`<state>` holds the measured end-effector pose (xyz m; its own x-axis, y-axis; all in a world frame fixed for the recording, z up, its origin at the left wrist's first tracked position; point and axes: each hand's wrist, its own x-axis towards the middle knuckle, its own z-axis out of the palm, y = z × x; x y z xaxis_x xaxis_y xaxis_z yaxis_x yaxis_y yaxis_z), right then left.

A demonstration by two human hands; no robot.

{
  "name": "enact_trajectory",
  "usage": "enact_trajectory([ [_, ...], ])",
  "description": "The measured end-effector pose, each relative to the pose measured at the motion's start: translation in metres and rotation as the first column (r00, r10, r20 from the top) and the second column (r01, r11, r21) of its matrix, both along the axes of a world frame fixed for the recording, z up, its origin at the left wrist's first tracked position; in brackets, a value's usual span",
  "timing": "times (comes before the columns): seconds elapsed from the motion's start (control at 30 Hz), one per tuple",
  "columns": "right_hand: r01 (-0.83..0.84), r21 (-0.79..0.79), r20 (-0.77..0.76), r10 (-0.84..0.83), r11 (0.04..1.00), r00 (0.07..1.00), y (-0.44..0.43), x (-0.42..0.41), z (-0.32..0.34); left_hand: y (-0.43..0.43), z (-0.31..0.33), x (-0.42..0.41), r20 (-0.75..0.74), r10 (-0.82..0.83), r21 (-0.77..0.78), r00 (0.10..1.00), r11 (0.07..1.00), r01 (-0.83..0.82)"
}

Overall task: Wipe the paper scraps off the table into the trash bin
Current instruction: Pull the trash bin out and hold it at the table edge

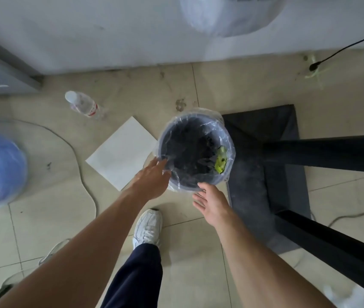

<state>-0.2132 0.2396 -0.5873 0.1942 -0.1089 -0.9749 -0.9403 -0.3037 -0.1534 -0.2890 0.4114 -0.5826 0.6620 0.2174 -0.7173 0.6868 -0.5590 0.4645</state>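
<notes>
Below, at the middle of the view, a round dark trash bin (pixel 195 152) is seen standing on a tiled floor (pixel 198 274), lined with a clear, crinkled plastic bag (pixel 229 150) folded over its rim. A yellow-green scrap (pixel 221 163) is seen inside at the right. The left hand (pixel 152 178) is laid against the bin's left rim, fingers extended and slightly apart, touching the plastic. The right hand (pixel 212 202) is held at the near rim, fingers spread loosely, nothing grasped. A white sheet of paper (pixel 121 152) is spread flat just left of the bin. Farther left, a clear plastic bottle (pixel 83 104) with a red label is seen; its writing cannot be read. A dark mat (pixel 249 196) and black table legs (pixel 332 152) are found to the right. A white shoe (pixel 148 227) and dark trouser leg (pixel 136 276) are seen near.
</notes>
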Motion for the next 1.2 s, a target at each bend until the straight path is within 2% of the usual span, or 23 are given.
enact_trajectory([
  [0.1,0.144,-0.008,0.045,-0.144,0.990,0.989,0.000,0.000,-0.002,0.000,0.002,0.005,0.020,-0.076,0.032,0.997,0.997,0.076],
  [0.3,0.087,-0.081,0.151,-0.074,0.993,0.986,0.006,0.018,0.012,0.000,0.015,-0.003,0.042,-0.003,-0.020,0.999,1.000,0.004],
  [0.4,0.078,-0.145,0.160,-0.054,0.986,0.986,0.006,0.017,0.032,-0.009,0.030,-0.013,0.034,0.158,-0.043,0.987,0.987,-0.157],
  [0.53,0.092,-0.120,0.139,-0.075,0.989,0.987,0.005,0.000,0.082,-0.025,0.069,-0.019,0.061,0.382,-0.018,0.922,0.924,-0.382],
  [0.73,0.086,-0.055,0.232,-0.071,0.995,0.970,-0.006,-0.017,0.195,-0.028,0.166,-0.028,0.103,0.578,-0.081,0.810,0.816,-0.572],
  [0.9,0.026,-0.027,0.298,-0.017,0.999,0.954,-0.011,-0.028,0.277,-0.025,0.259,-0.036,0.181,0.571,-0.072,0.801,0.820,-0.568],
  [1.03,-0.033,-0.010,0.344,0.034,0.999,0.938,-0.023,-0.045,0.338,-0.030,0.319,-0.051,0.267,0.449,-0.005,0.853,0.885,-0.465],
  [1.1,-0.062,-0.013,0.372,0.062,0.998,0.926,-0.037,-0.055,0.363,-0.036,0.341,-0.059,0.262,0.428,0.034,0.865,0.892,-0.451],
  [1.2,-0.076,-0.018,0.434,0.076,0.997,0.898,-0.065,-0.072,0.396,-0.050,0.371,-0.074,0.189,0.481,0.064,0.856,0.864,-0.499],
])
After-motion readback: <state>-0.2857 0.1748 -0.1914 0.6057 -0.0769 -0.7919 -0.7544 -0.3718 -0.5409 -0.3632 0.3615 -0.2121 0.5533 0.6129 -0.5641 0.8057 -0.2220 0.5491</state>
